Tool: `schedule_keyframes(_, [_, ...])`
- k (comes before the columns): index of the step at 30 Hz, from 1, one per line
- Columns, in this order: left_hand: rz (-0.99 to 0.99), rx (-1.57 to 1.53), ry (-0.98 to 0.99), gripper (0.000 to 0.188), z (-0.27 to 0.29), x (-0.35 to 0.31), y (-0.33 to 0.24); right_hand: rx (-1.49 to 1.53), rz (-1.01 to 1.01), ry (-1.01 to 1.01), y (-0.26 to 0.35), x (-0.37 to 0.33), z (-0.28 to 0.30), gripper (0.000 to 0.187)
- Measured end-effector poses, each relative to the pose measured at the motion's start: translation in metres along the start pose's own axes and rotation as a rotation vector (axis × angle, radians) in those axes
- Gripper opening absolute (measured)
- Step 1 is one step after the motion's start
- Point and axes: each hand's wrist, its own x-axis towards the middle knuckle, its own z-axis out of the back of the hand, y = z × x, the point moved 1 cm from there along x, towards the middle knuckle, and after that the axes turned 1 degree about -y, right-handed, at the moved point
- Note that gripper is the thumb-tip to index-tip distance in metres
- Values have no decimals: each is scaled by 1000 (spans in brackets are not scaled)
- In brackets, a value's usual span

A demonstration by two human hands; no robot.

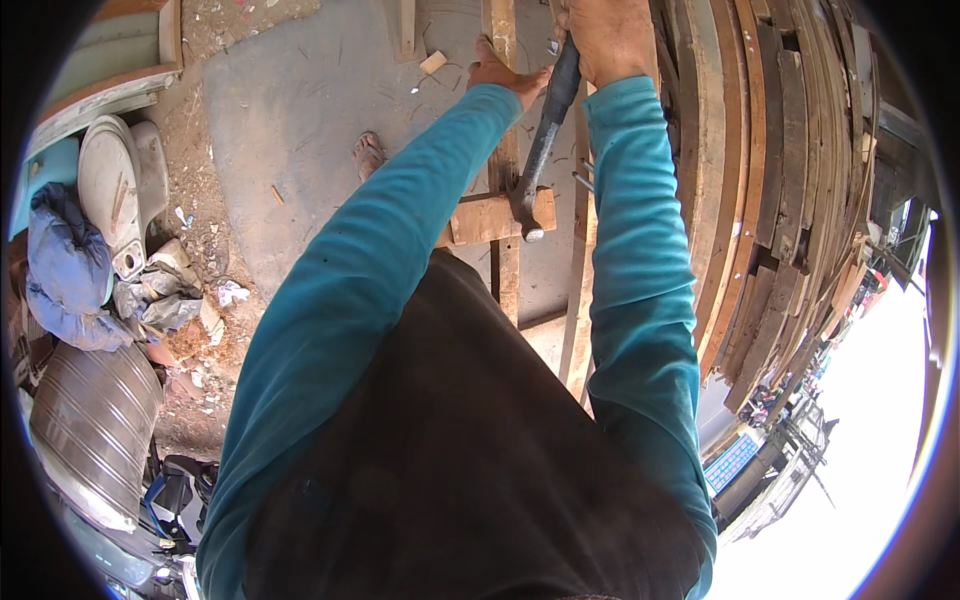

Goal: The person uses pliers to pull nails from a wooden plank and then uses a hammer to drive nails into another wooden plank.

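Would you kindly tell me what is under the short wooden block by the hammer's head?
A narrow plank appears to pass under the short wooden block; it shows on both sides. The stretch directly beneath is covered, so any contact or gap there cannot be seen.

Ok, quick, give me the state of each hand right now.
Left hand: at the wooden beam; whether it grips cannot be told.
Right hand: closed, holding the hammer.

A blue cloth bundle (pixel 68 265) lies near a ribbed drum (pixel 98 425) and crumpled plastic (pixel 165 303).
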Motion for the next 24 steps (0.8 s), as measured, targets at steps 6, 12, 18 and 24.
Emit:
schedule_keyframes(6, [20,-93,-37,102,-29,-2,-15,60,-54,-30,-5,-14,35,28])
schedule_keyframes(12, [-44,-38,-138,93,-36,2,-41,267,368,-59,11,-72,87,35])
schedule_keyframes(18, [-78,107,44,103,-14,-42,-35,379,389,-182,11,-154,132,28])
schedule_keyframes(24, [-427,463,617,116,103,-166,-17,342,358,-114,21,-159,160,50])
